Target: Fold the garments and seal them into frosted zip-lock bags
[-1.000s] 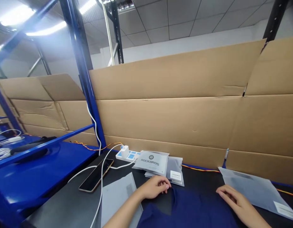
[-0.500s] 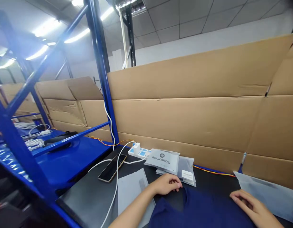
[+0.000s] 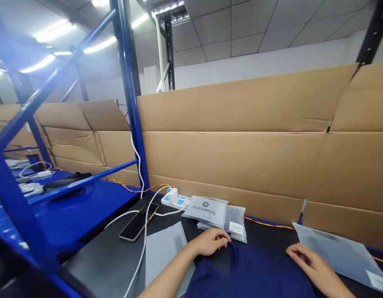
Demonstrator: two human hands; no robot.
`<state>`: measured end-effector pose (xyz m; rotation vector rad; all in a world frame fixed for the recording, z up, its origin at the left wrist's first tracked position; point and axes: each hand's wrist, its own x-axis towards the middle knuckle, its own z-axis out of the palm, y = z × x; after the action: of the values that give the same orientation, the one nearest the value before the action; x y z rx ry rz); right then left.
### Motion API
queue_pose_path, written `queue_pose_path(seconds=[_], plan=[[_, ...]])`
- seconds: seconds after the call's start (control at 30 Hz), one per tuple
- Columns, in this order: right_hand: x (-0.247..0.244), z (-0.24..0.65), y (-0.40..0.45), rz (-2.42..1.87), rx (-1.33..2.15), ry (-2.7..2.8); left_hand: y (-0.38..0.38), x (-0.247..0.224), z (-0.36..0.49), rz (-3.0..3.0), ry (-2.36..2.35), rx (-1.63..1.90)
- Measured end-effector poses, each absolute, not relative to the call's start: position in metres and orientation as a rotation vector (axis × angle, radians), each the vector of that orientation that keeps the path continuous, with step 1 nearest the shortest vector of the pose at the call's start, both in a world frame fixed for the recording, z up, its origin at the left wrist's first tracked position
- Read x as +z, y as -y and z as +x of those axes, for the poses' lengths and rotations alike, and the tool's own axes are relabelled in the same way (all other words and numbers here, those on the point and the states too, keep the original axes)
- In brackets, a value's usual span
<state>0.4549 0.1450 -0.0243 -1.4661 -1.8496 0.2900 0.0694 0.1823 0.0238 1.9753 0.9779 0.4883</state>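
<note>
blk table [image 3: 101,260], navy cloth [image 3: 259,271] flat btwn hands [image 3: 210,242]

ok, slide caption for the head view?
Left hand and right hand flank navy fabric on a black tabletop with packets, a phone and a power strip.

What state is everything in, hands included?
Navy cloth: laid out.
Left hand: curled, at the cloth's edge.
Right hand: curled loosely, beside the cloth.
Phone: lying face-up, unlit.
White plug: in the power strip.
Logo bag: flat, atop other bags.
Cloudy bag: lying flat.
Grey packet: lying flat.
</note>
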Motion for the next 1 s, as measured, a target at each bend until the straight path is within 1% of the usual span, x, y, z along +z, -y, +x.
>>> queue_pose_path(seconds=[0.13,0.4,0.7,0.77,0.87,1.0], plan=[[-0.023,0.456,-0.146,-1.47,0.485,1.96,-0.184,0.027,0.07,2.023,-0.966,0.483],[-0.008,0.452,-0.133,-1.478,0.541,1.931,-0.176,0.039,0.077,2.166,-1.027,0.482],[-0.005,0.448,-0.127,-1.461,0.587,1.899,-0.164,0.037,0.098,2.284,-1.106,0.562],[0.003,0.446,-0.126,-1.455,0.598,1.87,-0.163,0.044,0.099,2.296,-1.058,0.591],[0.028,0.443,-0.114,-1.431,0.584,1.846,-0.156,0.065,0.097,2.309,-0.979,0.651],[0.062,0.439,-0.067,-1.371,0.534,1.89,-0.118,0.097,0.089,2.462,-0.897,0.656]])
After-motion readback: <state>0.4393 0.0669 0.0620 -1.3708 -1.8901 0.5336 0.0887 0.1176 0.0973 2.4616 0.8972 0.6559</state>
